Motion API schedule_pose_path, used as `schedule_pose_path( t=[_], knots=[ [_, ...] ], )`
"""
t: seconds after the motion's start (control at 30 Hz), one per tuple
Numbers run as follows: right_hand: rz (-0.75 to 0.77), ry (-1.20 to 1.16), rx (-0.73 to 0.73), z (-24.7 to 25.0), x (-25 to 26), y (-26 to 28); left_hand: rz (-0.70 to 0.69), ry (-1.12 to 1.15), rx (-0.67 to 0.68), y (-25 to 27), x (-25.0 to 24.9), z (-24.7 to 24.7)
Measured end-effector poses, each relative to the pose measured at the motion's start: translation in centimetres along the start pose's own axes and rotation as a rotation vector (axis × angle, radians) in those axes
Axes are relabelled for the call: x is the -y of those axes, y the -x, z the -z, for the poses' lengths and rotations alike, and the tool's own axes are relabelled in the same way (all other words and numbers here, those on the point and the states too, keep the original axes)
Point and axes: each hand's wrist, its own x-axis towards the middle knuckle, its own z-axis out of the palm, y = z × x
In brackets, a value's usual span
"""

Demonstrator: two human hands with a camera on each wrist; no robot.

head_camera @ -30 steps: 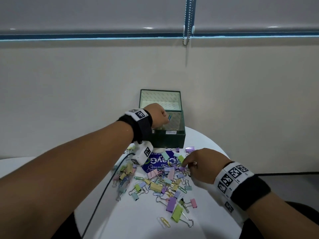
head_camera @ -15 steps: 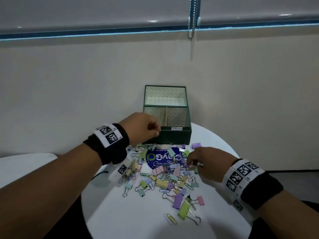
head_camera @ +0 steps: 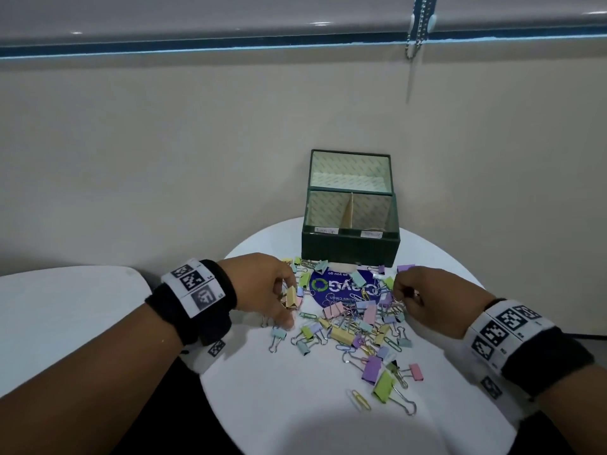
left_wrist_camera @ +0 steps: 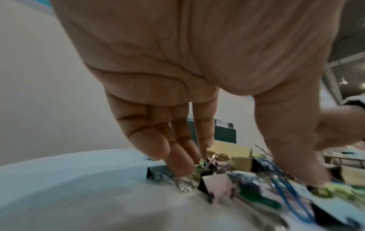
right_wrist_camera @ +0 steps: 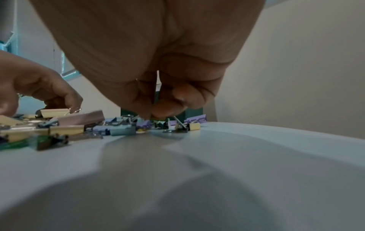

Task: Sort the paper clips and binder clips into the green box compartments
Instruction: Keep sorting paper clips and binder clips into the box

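The green box (head_camera: 349, 246) stands open at the table's far side, with two labelled compartments split by a divider. In front of it spreads a pile of pastel binder clips and paper clips (head_camera: 354, 320). My left hand (head_camera: 279, 290) is at the pile's left edge. Its index finger and thumb are curled round a yellow binder clip (head_camera: 291, 298) (left_wrist_camera: 233, 154). My right hand (head_camera: 412, 295) is at the pile's right edge, thumb and fingertips (right_wrist_camera: 158, 109) pinched together on a small wire clip. Its kind is hidden by the fingers.
The round white table (head_camera: 295, 415) ends close to my body. A blue round sticker (head_camera: 338, 289) lies under the clips. A second white table (head_camera: 65, 310) sits to the left. The wall is right behind the box.
My left hand has come back from the box opening, down to the left edge of the pile, and closed on the yellow binder clip. The right hand stays at the pile's right edge.
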Motion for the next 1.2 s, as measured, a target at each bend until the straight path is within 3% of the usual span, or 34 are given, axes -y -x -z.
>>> schedule_pose_path(
  t=[0.13, 0.27, 0.37, 0.5, 0.83, 1.07, 1.2],
  knots=[
    [0.009, -0.036, -0.074, 0.2, -0.1, 0.0, -0.043, -0.016, -0.040, -0.4, -0.1, -0.4],
    [0.019, -0.041, -0.097, 0.5, 0.0, 0.2, -0.049, 0.113, -0.087, -0.8, 0.7, 0.5],
    [0.006, -0.050, -0.106, 0.4, 0.1, 0.2, -0.033, 0.327, -0.147, -1.0, 1.9, 1.0],
    [0.027, -0.044, -0.095, 0.4, -0.1, 0.0, 0.010, 0.699, -0.132, -0.5, 2.6, 1.2],
    [0.034, -0.063, -0.103, 1.1, 0.1, 0.4, 0.087, 0.941, -0.201, -0.4, 3.5, 0.8],
    [0.022, -0.037, -0.105, 0.9, -0.1, 0.2, 0.096, 0.906, -0.226, -0.7, 3.0, 1.1],
    [0.019, -0.026, -0.116, 0.9, 0.0, 0.2, 0.016, 1.049, -0.184, -0.5, 2.6, 1.2]
  ],
)
